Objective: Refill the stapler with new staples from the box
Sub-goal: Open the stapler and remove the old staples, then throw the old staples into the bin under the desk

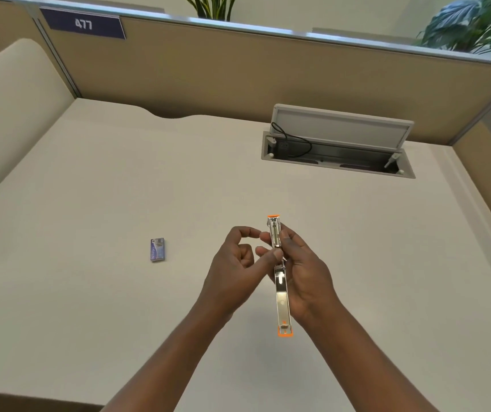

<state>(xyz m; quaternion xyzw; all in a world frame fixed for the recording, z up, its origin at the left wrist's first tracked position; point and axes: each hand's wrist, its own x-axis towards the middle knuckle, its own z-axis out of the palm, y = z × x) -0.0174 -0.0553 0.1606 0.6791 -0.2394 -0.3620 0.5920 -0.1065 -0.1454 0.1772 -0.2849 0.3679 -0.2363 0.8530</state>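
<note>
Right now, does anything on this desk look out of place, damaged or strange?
Nothing looks damaged or spilled. The stapler is swung fully open in the right hand, as refilling needs. The staple box lies apart on the desk, and the cable hatch stands open with a cord inside.

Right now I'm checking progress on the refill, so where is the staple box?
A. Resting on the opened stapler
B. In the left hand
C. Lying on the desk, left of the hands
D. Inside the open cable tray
C: the small staple box lies flat on the desk, apart from both hands, while the right hand holds the opened stapler and the left hand pinches at it.
</note>
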